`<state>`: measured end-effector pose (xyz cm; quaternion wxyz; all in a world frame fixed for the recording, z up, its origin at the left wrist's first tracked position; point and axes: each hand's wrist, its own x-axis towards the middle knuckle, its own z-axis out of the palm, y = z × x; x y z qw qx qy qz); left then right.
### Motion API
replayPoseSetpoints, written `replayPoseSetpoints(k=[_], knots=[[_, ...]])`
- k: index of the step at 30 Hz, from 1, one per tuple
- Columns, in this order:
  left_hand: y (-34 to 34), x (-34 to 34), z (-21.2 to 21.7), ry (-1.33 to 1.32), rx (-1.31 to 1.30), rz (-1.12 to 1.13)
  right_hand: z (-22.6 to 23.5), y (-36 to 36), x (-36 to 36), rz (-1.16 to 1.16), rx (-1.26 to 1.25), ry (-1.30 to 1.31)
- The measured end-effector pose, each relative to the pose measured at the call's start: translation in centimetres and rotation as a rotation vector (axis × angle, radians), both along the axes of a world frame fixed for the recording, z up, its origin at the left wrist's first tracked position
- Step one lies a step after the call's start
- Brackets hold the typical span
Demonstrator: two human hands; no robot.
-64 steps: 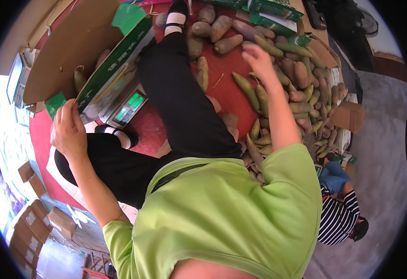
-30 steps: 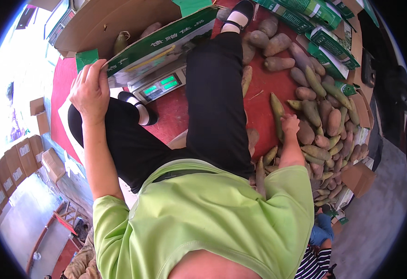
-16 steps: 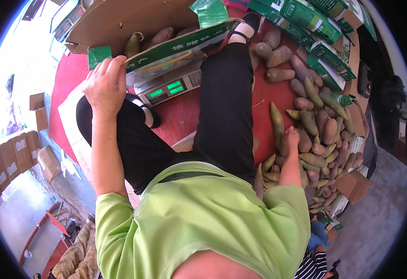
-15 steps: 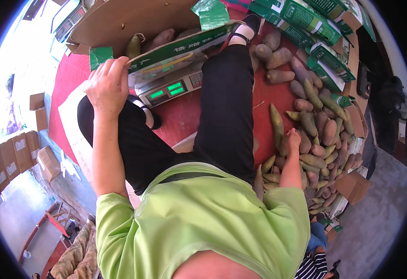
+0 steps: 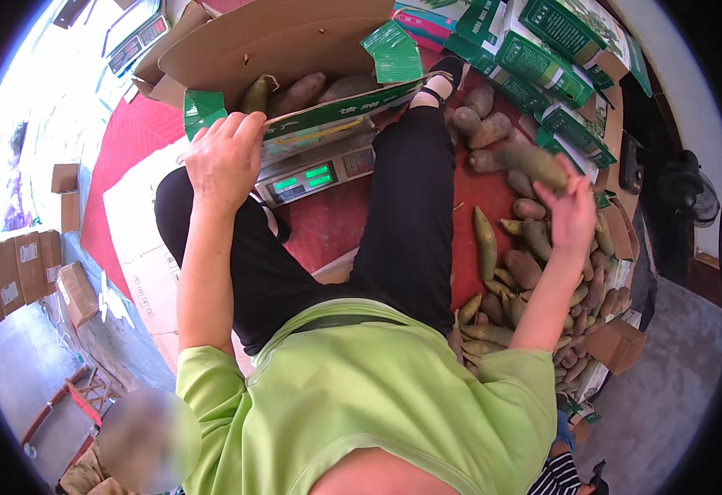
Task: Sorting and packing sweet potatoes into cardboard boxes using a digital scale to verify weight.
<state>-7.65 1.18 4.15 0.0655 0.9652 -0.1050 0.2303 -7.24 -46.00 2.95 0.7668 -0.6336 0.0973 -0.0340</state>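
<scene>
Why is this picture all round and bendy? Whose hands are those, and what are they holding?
There's no robot here, just a person with bare hands. A wide, round-looking camera worn on the person's head looks down, so straight edges bend. That's why you see the person's green shirt and black trousers from above.

The left hand grips the edge of a cardboard box with vegetables inside. The right hand holds a long vegetable, greenish-brown and a bit blurry. Many more lumpy vegetables lie piled on the red surface. Just below the box in the picture is a scale with glowing green displays.
</scene>
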Motion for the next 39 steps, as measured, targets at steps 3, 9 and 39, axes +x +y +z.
replayPoseSetpoints(k=[3,9,39], knots=[[-0.5,0.7,-0.4,-0.029,-0.002,-0.035,6.4,3.1,2.9,0.161,0.044,-0.221],[-0.3,0.2,-0.2,0.017,-0.001,-0.02,10.7,11.6,9.2,0.485,0.342,-0.279],[0.2,0.3,-1.5,0.005,0.026,-0.012,-27.4,-2.3,-19.8,-0.03,-0.807,0.692]])
